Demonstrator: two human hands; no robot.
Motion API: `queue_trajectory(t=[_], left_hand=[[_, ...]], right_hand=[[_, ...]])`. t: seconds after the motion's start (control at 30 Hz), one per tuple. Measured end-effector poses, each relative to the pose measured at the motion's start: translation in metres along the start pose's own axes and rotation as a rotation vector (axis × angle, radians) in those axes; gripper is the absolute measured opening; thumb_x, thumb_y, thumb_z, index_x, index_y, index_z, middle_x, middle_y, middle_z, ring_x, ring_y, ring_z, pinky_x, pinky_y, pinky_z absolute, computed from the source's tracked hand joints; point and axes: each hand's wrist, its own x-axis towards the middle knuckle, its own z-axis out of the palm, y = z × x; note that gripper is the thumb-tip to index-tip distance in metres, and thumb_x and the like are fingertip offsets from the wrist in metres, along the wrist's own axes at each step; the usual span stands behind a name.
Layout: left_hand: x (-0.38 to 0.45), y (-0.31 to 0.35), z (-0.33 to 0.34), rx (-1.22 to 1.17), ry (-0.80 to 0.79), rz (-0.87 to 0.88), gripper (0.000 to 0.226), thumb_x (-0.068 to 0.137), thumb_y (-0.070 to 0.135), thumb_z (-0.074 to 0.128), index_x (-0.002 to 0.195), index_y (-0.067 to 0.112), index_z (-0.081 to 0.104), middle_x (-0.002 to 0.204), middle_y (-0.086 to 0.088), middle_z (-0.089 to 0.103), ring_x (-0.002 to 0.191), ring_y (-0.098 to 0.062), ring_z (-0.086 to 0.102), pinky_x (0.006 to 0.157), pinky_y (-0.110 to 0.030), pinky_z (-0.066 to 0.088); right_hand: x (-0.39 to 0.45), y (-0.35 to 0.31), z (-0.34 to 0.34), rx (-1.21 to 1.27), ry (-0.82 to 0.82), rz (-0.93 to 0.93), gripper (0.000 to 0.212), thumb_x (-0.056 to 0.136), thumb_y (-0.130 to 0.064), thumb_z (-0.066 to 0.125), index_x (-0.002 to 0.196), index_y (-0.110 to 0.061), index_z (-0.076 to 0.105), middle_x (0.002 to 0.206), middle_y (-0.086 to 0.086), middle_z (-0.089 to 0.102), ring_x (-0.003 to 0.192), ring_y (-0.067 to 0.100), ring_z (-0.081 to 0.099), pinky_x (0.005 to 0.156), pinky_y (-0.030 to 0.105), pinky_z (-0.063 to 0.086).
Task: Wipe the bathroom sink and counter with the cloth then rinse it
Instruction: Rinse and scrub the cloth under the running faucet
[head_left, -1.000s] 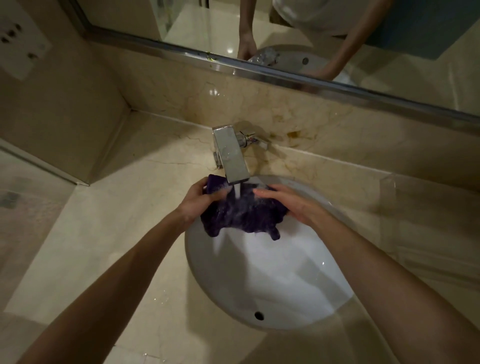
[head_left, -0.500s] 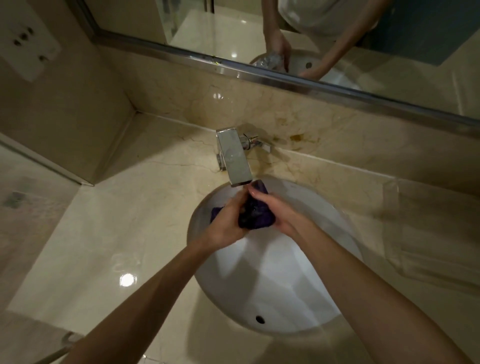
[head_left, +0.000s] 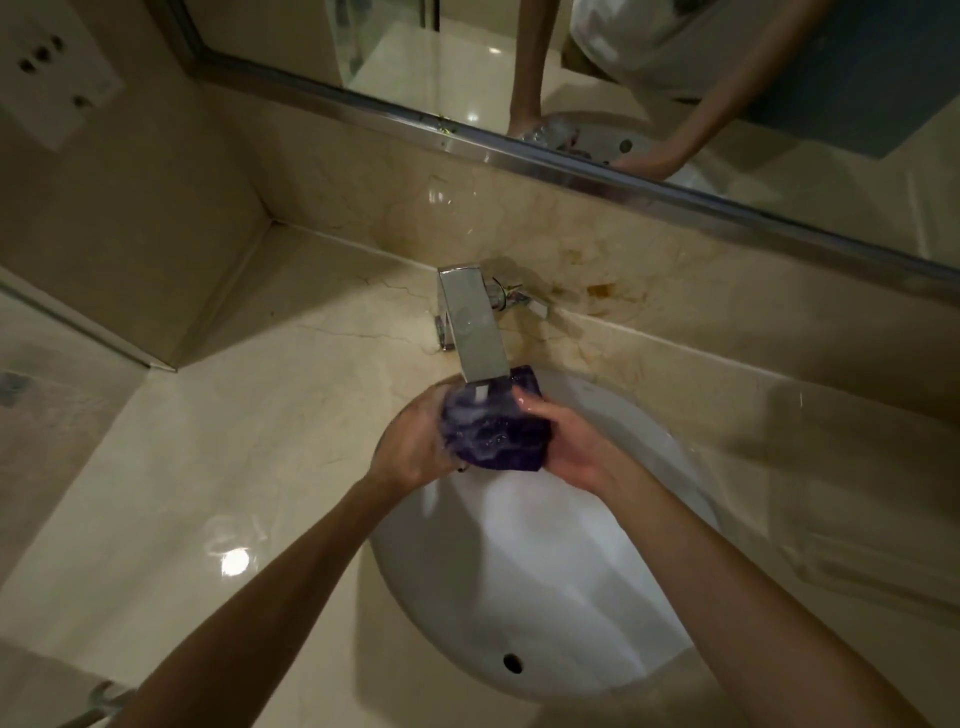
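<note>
Marble counter (head_left: 218, 457); both hands squeeze soapy purple cloth (head_left: 493, 431).

Beige marble counter (head_left: 218, 467) carries sink (head_left: 519, 597) and faucet (head_left: 470, 322).

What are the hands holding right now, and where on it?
Both hands, left hand and right hand, squeeze the bunched purple cloth from opposite sides under the faucet.

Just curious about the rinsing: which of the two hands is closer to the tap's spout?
The right hand: its fingertips lie on top of the purple cloth right beside the chrome spout. The left hand cups the cloth's outer side.
</note>
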Motion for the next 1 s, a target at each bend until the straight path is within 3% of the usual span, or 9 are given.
queue_trajectory(t=[0.13,0.27,0.47,0.53,0.6,0.7,0.8,0.9,1.0], left_hand=[[0.005,0.005,-0.020,0.372,0.044,0.220,0.066,0.066,0.041,0.081,0.119,0.021,0.048,0.108,-0.001,0.054,0.088,-0.019,0.059,0.071,-0.035,0.057],[0.010,0.016,-0.032,0.560,0.025,0.448,0.060,0.073,0.040,0.079,0.119,0.009,0.056,0.111,-0.012,0.060,0.088,-0.025,0.061,0.075,-0.038,0.057],[0.032,0.012,-0.040,0.754,-0.042,0.718,0.042,0.080,0.028,0.072,0.119,0.019,0.062,0.111,-0.011,0.068,0.095,-0.025,0.066,0.081,-0.035,0.054],[0.036,0.017,-0.050,0.907,-0.029,0.672,0.039,0.077,0.045,0.068,0.115,0.037,0.066,0.112,0.013,0.069,0.100,-0.003,0.065,0.087,-0.019,0.049],[0.040,0.022,-0.058,0.851,-0.116,0.587,0.033,0.083,0.036,0.064,0.115,0.029,0.067,0.109,0.007,0.071,0.098,-0.011,0.068,0.084,-0.024,0.051],[0.042,0.030,-0.054,0.923,-0.363,0.578,0.026,0.085,0.021,0.064,0.109,0.011,0.062,0.097,-0.012,0.069,0.077,-0.027,0.065,0.068,-0.036,0.054],[0.036,0.039,-0.041,0.950,-0.343,0.327,0.038,0.086,0.051,0.060,0.102,0.017,0.062,0.084,-0.004,0.065,0.065,-0.019,0.054,0.067,-0.029,0.049],[0.031,0.043,-0.022,0.641,-0.309,-0.044,0.029,0.085,0.049,0.061,0.088,0.020,0.060,0.071,0.003,0.057,0.061,-0.014,0.054,0.063,-0.028,0.045],[0.033,0.032,-0.016,0.051,-0.393,-0.294,0.018,0.086,0.008,0.066,0.103,0.010,0.062,0.072,0.002,0.056,0.053,-0.001,0.059,0.063,-0.032,0.055]], right_hand=[[0.006,0.001,-0.018,0.144,-0.007,0.085,0.086,0.086,-0.079,0.041,0.138,-0.013,0.058,0.139,0.016,0.061,0.128,0.036,0.058,0.110,0.053,0.044],[0.015,0.014,-0.001,0.061,-0.041,0.194,0.078,0.083,-0.076,0.053,0.129,-0.014,0.067,0.136,0.016,0.064,0.126,0.035,0.059,0.113,0.052,0.042],[0.022,0.025,-0.006,0.119,-0.549,0.331,0.102,0.074,-0.062,0.076,0.153,-0.010,0.037,0.154,0.025,0.040,0.140,0.042,0.041,0.102,0.050,0.048],[0.020,0.010,-0.007,-0.029,-0.599,0.369,0.095,0.067,-0.046,0.089,0.144,-0.008,0.047,0.141,0.020,0.055,0.116,0.032,0.059,0.076,0.030,0.056],[0.020,-0.006,-0.006,-0.263,-0.560,0.360,0.080,0.055,-0.034,0.097,0.120,-0.006,0.061,0.109,0.012,0.071,0.085,0.022,0.067,0.057,0.023,0.052],[0.014,-0.025,0.009,-0.746,-0.408,0.200,0.047,0.057,-0.024,0.093,0.093,-0.011,0.066,0.078,0.010,0.069,0.066,0.022,0.063,0.055,0.031,0.051],[0.012,-0.031,0.031,-1.258,-0.163,-0.040,0.034,0.062,-0.023,0.088,0.083,-0.027,0.063,0.078,-0.002,0.069,0.072,0.018,0.067,0.063,0.034,0.059],[0.013,-0.027,0.044,-1.714,0.139,-0.315,0.018,0.078,-0.033,0.076,0.083,-0.024,0.061,0.078,-0.005,0.064,0.082,0.021,0.069,0.070,0.029,0.054],[0.022,-0.021,0.044,-1.938,0.192,-0.633,0.024,0.092,-0.043,0.055,0.083,-0.022,0.061,0.082,-0.001,0.063,0.079,0.022,0.066,0.065,0.029,0.049]])
